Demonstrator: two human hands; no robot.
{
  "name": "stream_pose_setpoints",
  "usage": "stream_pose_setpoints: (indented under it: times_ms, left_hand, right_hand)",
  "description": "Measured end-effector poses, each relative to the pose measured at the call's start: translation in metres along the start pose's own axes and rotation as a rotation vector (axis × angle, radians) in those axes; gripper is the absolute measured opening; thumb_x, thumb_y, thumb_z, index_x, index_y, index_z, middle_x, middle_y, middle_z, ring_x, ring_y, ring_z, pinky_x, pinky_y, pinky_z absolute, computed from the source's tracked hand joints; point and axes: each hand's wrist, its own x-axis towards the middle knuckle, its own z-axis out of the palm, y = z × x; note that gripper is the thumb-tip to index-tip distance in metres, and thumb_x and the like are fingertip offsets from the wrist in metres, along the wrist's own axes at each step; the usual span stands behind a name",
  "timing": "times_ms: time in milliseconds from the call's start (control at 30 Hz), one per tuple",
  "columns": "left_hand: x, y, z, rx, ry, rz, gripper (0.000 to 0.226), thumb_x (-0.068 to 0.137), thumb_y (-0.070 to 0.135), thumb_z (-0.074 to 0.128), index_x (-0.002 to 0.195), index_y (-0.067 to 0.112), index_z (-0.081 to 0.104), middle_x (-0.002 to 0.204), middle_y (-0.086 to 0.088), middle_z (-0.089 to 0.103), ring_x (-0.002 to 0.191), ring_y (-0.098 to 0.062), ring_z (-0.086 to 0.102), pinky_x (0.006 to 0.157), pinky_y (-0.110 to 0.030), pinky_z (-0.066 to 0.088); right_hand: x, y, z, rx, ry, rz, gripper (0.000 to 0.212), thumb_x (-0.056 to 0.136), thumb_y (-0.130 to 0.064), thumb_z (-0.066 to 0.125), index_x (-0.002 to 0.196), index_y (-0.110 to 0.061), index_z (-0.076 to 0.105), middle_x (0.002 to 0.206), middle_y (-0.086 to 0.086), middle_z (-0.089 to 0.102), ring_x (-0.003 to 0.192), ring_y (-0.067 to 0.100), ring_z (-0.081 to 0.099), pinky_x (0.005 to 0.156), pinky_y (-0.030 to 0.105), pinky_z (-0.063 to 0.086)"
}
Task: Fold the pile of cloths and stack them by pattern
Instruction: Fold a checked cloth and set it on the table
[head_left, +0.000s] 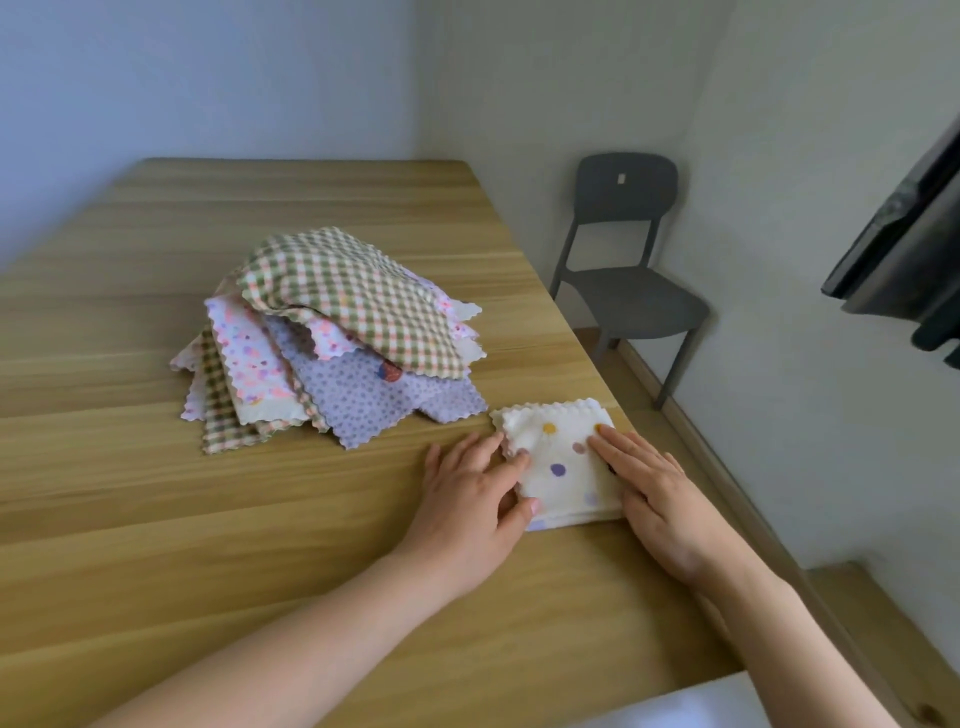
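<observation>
- On the light wooden plank-grain table (208, 519), close to its right edge: small folded cream cloth with yellow, pink and lilac polka dots and zigzag-cut edges (558, 486), lying flat in several layers.
- Left hand (467, 499) at the folded cloth's left side; fingers loosely extended, not curled round anything; one fingertip on the left edge, thumb tip touching the near-left corner.
- Right hand (644, 488) laid palm-down on the cloth's right half; fingers straight and together, pressing flat, gripping nothing.
- Both forearms bare, reaching in from the near edge.
- Just beyond and left of the folded cloth, not quite touching it: loose heap of unfolded zigzag-edged cloths (332, 338).
- Top of heap: green, orange and white checked cloth (343, 296), humped.
- Beneath it, spread toward the near side: lilac cloth with small darker dots (374, 400).
- At the heap's left: white cloth with tiny pink and coloured spots (249, 358), over another checked piece.
- Beyond the table's right side, against the pale wall: dark grey plastic chair (628, 260).
- Far right edge of view: dark object (904, 249), identity unclear.
</observation>
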Motion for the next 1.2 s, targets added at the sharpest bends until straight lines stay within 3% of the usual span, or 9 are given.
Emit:
stream_pose_setpoints:
  times_ms: [133,233,333,467,667,800,967,1133,1200]
  left_hand:
    - [-0.008,-0.012,-0.019,-0.227,0.123,0.014,0.042,0.096,0.039,0.051,0.137,0.031,0.050,0.147,0.011,0.038,0.135,-0.006,0.032,0.112,-0.029,0.031]
    - [-0.011,-0.027,-0.035,-0.269,0.245,0.029,0.030,0.094,0.031,0.057,0.122,0.025,0.062,0.125,0.016,0.054,0.115,0.003,0.048,0.093,-0.022,0.046]
    - [-0.012,-0.047,-0.053,-0.255,0.356,0.030,0.021,0.089,0.022,0.064,0.110,0.023,0.066,0.107,0.018,0.058,0.099,0.011,0.049,0.084,-0.009,0.039]
    - [-0.010,-0.077,-0.082,-0.177,0.453,0.020,0.019,0.085,0.017,0.069,0.104,0.020,0.068,0.101,0.014,0.062,0.095,-0.001,0.058,0.085,-0.020,0.046]
    - [-0.005,-0.109,-0.115,-0.125,0.534,0.039,0.017,0.082,0.010,0.073,0.098,0.015,0.070,0.097,0.011,0.060,0.089,-0.006,0.059,0.081,-0.027,0.050]
    - [0.012,-0.119,-0.126,-0.072,0.527,0.085,0.020,0.080,0.011,0.075,0.099,0.011,0.071,0.103,0.003,0.064,0.095,-0.014,0.061,0.085,-0.027,0.049]
    - [0.031,-0.128,-0.131,0.026,0.492,0.084,0.038,0.081,0.020,0.076,0.116,0.009,0.067,0.116,-0.002,0.062,0.109,-0.019,0.057,0.093,-0.020,0.036]
    - [0.035,-0.129,-0.129,0.112,0.488,0.057,0.053,0.079,0.022,0.077,0.127,0.009,0.060,0.122,-0.005,0.056,0.117,-0.026,0.049,0.096,-0.027,0.035]
    - [0.037,-0.129,-0.129,0.121,0.493,0.049,0.055,0.077,0.021,0.079,0.127,0.008,0.061,0.118,-0.006,0.056,0.113,-0.028,0.051,0.094,-0.029,0.037]
  right_hand:
    - [0.003,-0.019,-0.003,0.058,0.096,-0.057,0.064,0.084,-0.027,0.040,0.147,-0.032,0.035,0.154,-0.015,0.028,0.147,0.005,0.012,0.121,0.038,0.013]
    - [0.017,-0.039,0.001,0.069,0.178,-0.141,0.052,0.094,-0.024,0.051,0.145,-0.027,0.043,0.149,-0.014,0.039,0.137,-0.004,0.025,0.109,0.013,0.022]
    - [0.036,-0.062,0.008,0.078,0.212,-0.167,0.045,0.094,-0.025,0.054,0.139,-0.026,0.050,0.141,-0.014,0.048,0.128,0.001,0.042,0.097,0.009,0.030]
    - [0.066,-0.092,0.020,0.072,0.239,-0.196,0.040,0.092,-0.027,0.059,0.131,-0.027,0.057,0.133,-0.012,0.056,0.113,0.007,0.057,0.084,0.010,0.040]
    - [0.118,-0.135,0.044,0.030,0.385,-0.328,0.028,0.081,-0.020,0.071,0.108,-0.017,0.070,0.102,0.000,0.069,0.092,0.024,0.064,0.070,0.036,0.053]
    - [0.146,-0.140,0.055,-0.118,0.421,-0.366,0.028,0.073,-0.017,0.073,0.100,-0.012,0.067,0.094,0.003,0.065,0.083,0.029,0.061,0.056,0.036,0.052]
    - [0.158,-0.143,0.051,-0.120,0.554,-0.401,0.009,0.072,-0.009,0.070,0.080,-0.014,0.069,0.077,-0.001,0.065,0.068,0.025,0.060,0.045,0.036,0.048]
    - [0.161,-0.144,0.048,-0.230,0.483,-0.435,0.030,0.070,-0.017,0.076,0.098,-0.013,0.066,0.091,0.001,0.065,0.079,0.024,0.060,0.047,0.034,0.049]
    - [0.164,-0.146,0.048,-0.226,0.497,-0.412,0.019,0.069,-0.013,0.075,0.086,-0.013,0.068,0.082,-0.001,0.064,0.073,0.025,0.060,0.043,0.028,0.041]
